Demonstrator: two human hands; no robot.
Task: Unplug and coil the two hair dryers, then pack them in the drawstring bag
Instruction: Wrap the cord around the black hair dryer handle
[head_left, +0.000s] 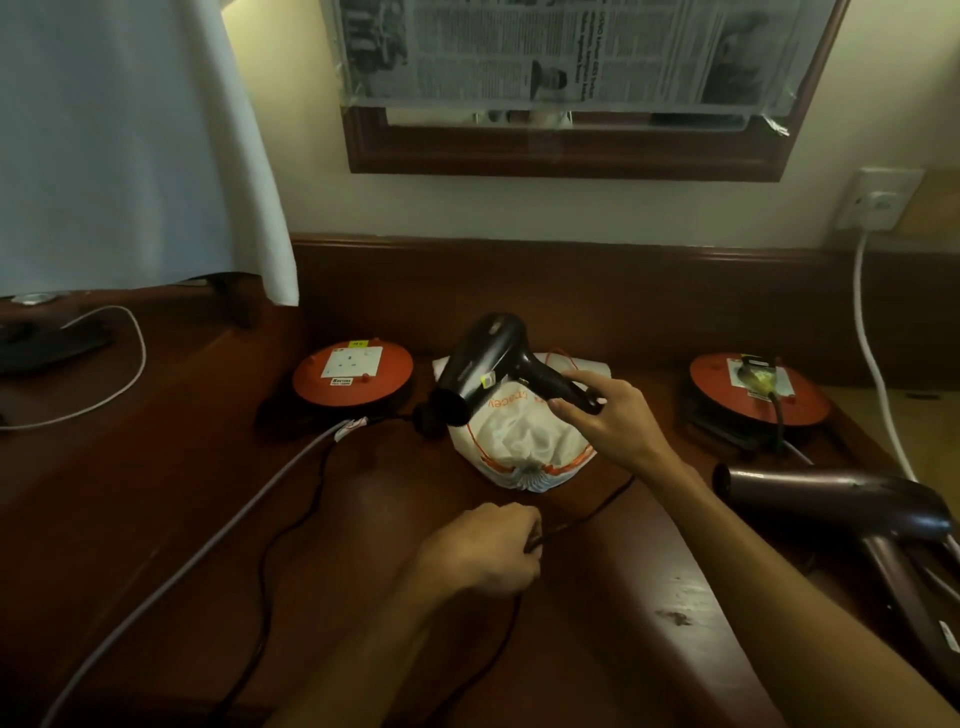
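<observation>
— Dark wooden desk (395, 530) under us, with a raised wooden back rail against a cream wall; a framed mirror (571, 150) hangs above, mostly covered by newspaper (561, 47). What do we have in hand?

— Our right hand (608, 415) grips the handle of the black hair dryer (488, 364), fingers wrapped round it, holding it in the air with the nozzle pointing down and to the left. It sits just above the white drawstring bag (524, 447), which lies on the desk with orange cords and orange lettering.

— And our left?

— Our left hand (488, 551) is clenched around the dryer's black cord (597, 509), close to the desk surface. From the fist the cord runs up and right under our right wrist, and another stretch trails down toward the near edge.

— Where is the other dryer?

— The second hair dryer (841, 504), a dark maroon one, lies at the right of the desk, nozzle facing left, handle pointing toward us. We are not touching it.

— What else do we see?

— Two orange extension reels. The left reel (353, 376) has an empty socket on top, and a grey cable (234, 525) runs from it toward us. The right reel (758, 389) has a black plug (756, 376) in its socket. On the wall at the far right, a white wall socket (878, 200) has a white cable (867, 332) hanging down from it.
</observation>
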